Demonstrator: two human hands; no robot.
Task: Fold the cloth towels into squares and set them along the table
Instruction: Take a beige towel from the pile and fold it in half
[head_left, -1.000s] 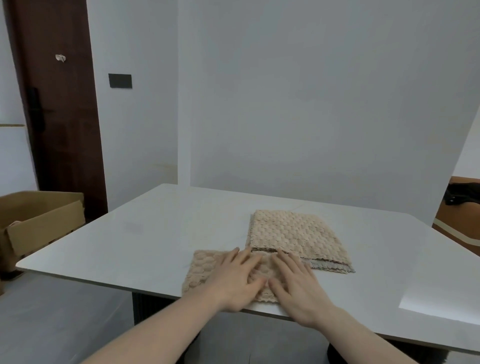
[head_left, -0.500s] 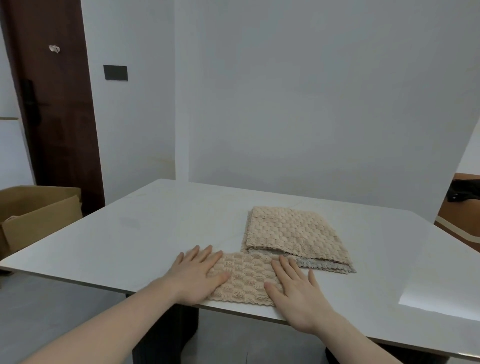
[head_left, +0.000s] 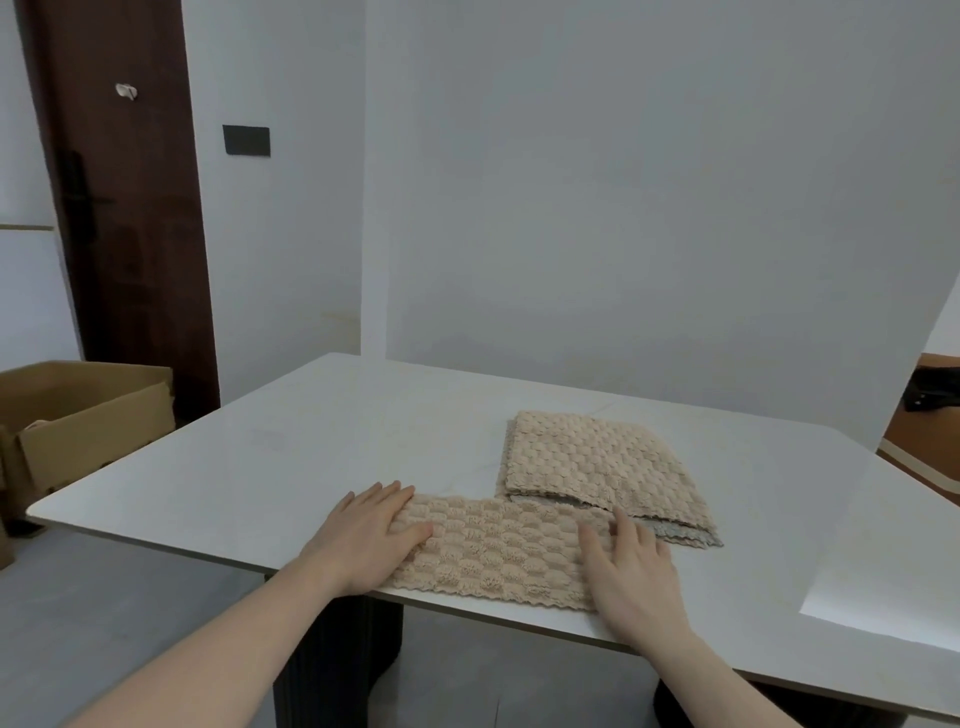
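A beige waffle-textured towel (head_left: 498, 551) lies flat at the near edge of the white table (head_left: 291, 467), spread as a wide strip running left to right, its scalloped front hem just inside the table's rim. The left hand (head_left: 371, 535) lies palm down on the strip's left end, fingers straight and close together, the fingertips reaching past the towel's far edge onto the bare tabletop and the thumb stretched across the fabric. The right hand (head_left: 631, 569) lies palm down on the strip's right end, fingers straight and slightly spread, pointing away from the person. Neither hand grasps the cloth; both press it flat, and the towel's middle shows uncovered between them. Just beyond the right hand sits a stack of folded towels (head_left: 597, 467), beige on top with a grey layer peeking out along its near edge; the strip's far right corner touches or slips under that stack, which of the two is unclear. To the left of the table stands an open cardboard box (head_left: 88, 415), in front of a dark brown door (head_left: 119, 208).
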